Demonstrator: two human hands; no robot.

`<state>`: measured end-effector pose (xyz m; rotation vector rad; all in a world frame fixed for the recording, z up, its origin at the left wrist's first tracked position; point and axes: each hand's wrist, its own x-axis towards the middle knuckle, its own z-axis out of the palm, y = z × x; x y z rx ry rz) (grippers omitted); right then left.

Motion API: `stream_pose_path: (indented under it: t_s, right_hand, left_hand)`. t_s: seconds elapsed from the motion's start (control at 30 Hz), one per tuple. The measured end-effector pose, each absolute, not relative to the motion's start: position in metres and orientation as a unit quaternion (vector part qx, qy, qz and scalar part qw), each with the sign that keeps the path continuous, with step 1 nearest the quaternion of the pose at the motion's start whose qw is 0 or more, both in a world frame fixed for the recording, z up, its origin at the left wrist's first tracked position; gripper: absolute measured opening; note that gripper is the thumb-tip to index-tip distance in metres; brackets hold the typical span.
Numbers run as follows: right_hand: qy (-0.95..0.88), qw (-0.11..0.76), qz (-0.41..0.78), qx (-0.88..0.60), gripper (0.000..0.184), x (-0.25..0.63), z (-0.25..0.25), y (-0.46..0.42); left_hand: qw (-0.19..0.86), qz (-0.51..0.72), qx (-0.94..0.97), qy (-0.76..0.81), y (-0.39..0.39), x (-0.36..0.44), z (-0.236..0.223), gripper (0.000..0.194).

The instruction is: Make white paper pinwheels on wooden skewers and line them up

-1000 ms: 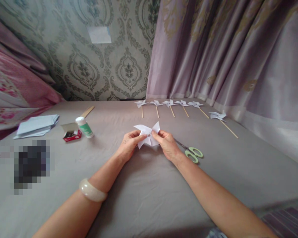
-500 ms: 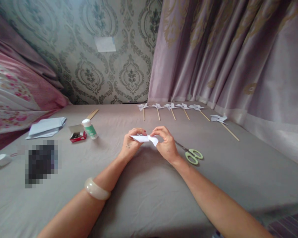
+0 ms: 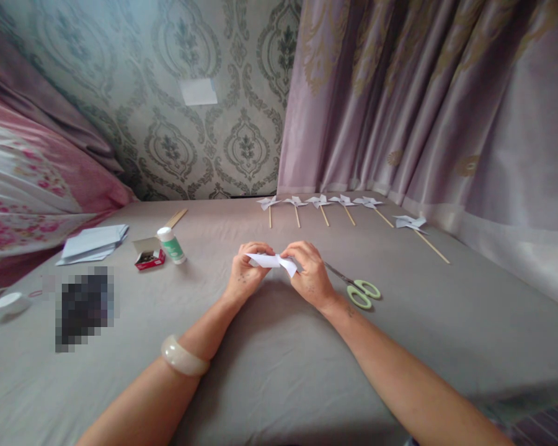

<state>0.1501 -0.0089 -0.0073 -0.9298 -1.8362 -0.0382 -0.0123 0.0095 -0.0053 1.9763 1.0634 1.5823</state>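
Between my two hands, above the middle of the table, is a white paper pinwheel (image 3: 266, 260) with folded blades. My left hand (image 3: 246, 270) pinches it from the left, fingers bent over its far edge. From the other side my right hand (image 3: 310, 272) grips it with thumb and forefinger near the centre. The fingertips partly cover the paper, and whether a pin is in it cannot be made out. Just right of my right hand lie scissors (image 3: 363, 292) with light green handles, their blades partly behind the hand.
Several finished pinwheels on sticks (image 3: 323, 203) lie along the back right. At left are a white-and-green bottle (image 3: 171, 245), an open red box (image 3: 149, 259) of small items, wooden sticks (image 3: 177, 217), a paper stack (image 3: 93, 243), a white roll (image 3: 10, 303) and a blurred dark object (image 3: 84, 310).
The view has shifted slightly, so things at left appear a little further right and lower. Both hands keep hold of the paper pinwheel in nearly the same pose.
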Motion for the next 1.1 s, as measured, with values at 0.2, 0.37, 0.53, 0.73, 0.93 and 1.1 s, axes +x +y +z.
stream_pose_path:
  t_s: [0.2, 0.37, 0.53, 0.73, 0.93, 1.1]
  right_hand:
    - [-0.766, 0.511, -0.025, -0.391, 0.01, 0.151, -0.009, -0.009]
    - [-0.763, 0.514, -0.02, -0.392, 0.011, 0.15, -0.008, -0.01]
    - [-0.762, 0.512, -0.016, -0.395, 0.012, 0.15, -0.006, -0.012]
    - [-0.766, 0.507, -0.005, -0.396, 0.013, 0.15, -0.005, -0.013]
    - [-0.694, 0.573, 0.14, -0.414, 0.01, 0.147, -0.014, -0.007]
    - [-0.481, 0.621, 0.362, -0.502, 0.033, 0.147, -0.026, 0.007]
  left_hand:
    - [0.191, 0.565, 0.71, 0.376, 0.007, -0.012, -0.004, 0.005]
    - [0.191, 0.554, 0.715, 0.38, 0.004, -0.01, -0.001, 0.004]
    - [0.207, 0.549, 0.71, 0.389, 0.003, -0.01, 0.001, 0.005]
    - [0.244, 0.538, 0.697, 0.406, 0.004, -0.011, -0.001, 0.007]
    - [0.271, 0.512, 0.677, 0.454, 0.01, -0.01, -0.009, 0.013]
    - [0.305, 0.523, 0.621, 0.498, 0.02, -0.014, -0.016, 0.031]
